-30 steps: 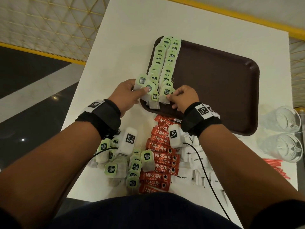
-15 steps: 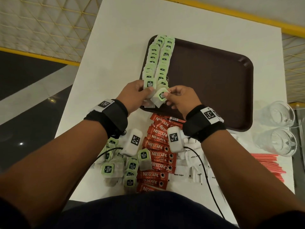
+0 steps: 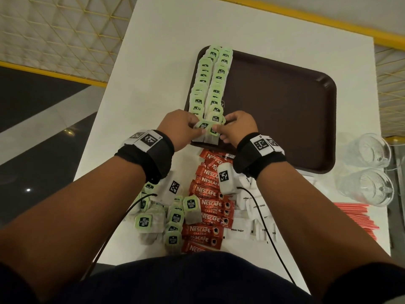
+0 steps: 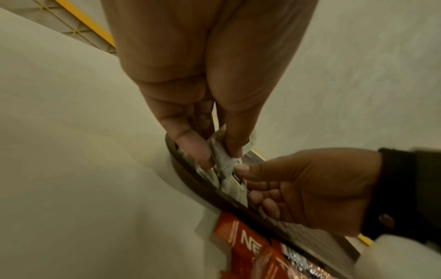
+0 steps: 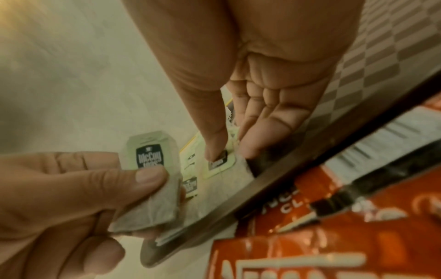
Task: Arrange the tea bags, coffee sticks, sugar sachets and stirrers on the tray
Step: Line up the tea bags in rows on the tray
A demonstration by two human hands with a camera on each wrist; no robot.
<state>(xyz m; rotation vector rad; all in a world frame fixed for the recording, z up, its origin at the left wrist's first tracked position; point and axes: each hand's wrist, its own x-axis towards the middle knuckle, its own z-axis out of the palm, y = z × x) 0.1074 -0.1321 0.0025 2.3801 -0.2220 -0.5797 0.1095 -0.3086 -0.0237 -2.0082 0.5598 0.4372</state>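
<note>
Two rows of green-tagged tea bags (image 3: 210, 84) run along the left side of the dark brown tray (image 3: 285, 106). At the tray's near-left corner my left hand (image 3: 192, 129) pinches one tea bag (image 3: 202, 126) between thumb and fingers; the right wrist view shows that bag (image 5: 149, 156) held just above the rim (image 5: 214, 213). My right hand (image 3: 221, 128) pinches a second tea bag (image 5: 220, 164) by its tag, thumb on top, at the near end of the rows. The two hands nearly touch.
On the white table near me lie loose tea bags (image 3: 173, 218), red Nescafe coffee sticks (image 3: 208, 194) and white sugar sachets (image 3: 256, 207). Red stirrers (image 3: 355, 213) lie at the right, beside two clear glasses (image 3: 370, 148). The rest of the tray floor is bare.
Both hands have come down to the near end of the rows with their tea bags. The bags now sit side by side at the tray's near-left corner.
</note>
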